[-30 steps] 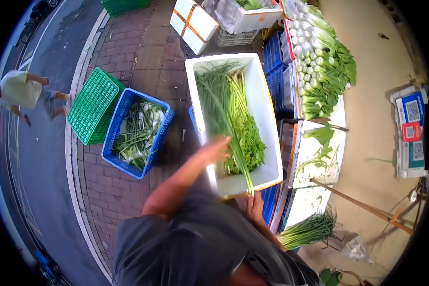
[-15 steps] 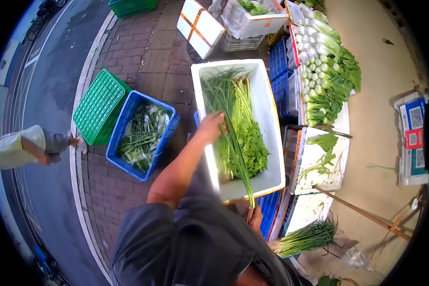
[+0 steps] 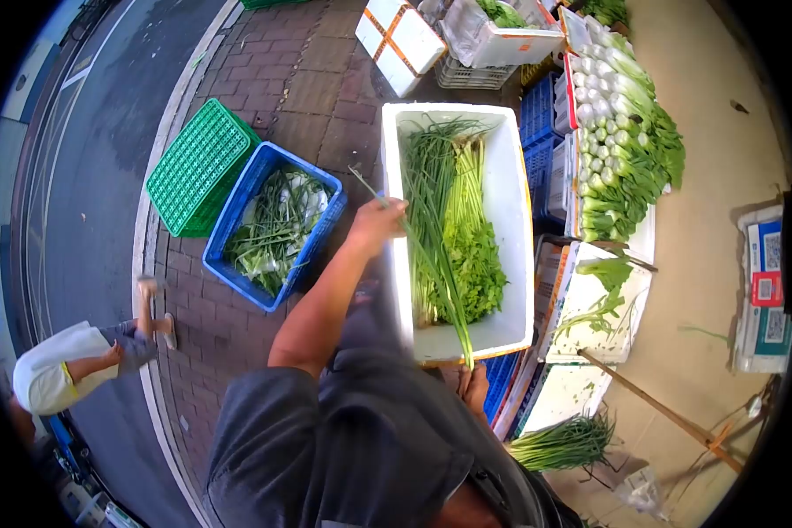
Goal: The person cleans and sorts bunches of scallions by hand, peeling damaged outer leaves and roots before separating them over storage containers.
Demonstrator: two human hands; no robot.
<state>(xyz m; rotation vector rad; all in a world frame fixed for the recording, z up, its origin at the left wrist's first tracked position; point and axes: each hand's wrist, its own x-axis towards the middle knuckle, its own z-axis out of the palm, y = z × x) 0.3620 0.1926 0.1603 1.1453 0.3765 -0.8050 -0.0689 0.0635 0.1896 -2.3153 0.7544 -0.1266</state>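
My left hand [image 3: 380,225] is closed, pinching the leafy end of a few long scallions [image 3: 460,327]. A thin leaf tip sticks out past its fingers to the upper left. Near my body, my right hand [image 3: 473,390] is closed around the pale lower end of the same scallions, which stretch slantwise between both hands. Beneath them stands a white foam box [image 3: 517,290]. Inside it, more scallions [image 3: 427,167] lie on the left, beside a bundle of celery [image 3: 471,238] with leafy tops towards me.
A blue crate [image 3: 227,286] of loose leaves stands left, beside a green crate [image 3: 194,163]. Bok choy [image 3: 620,167] is stacked at the right. A scallion bunch [image 3: 565,443] lies near my right side. A wooden stick [image 3: 651,400] juts across the right. A passer-by [image 3: 79,361] walks at left.
My left hand has moved left, from over the box's contents to its left rim, drawing the leaf end along. My right hand stays at the lower end. The passer-by has moved down in view.
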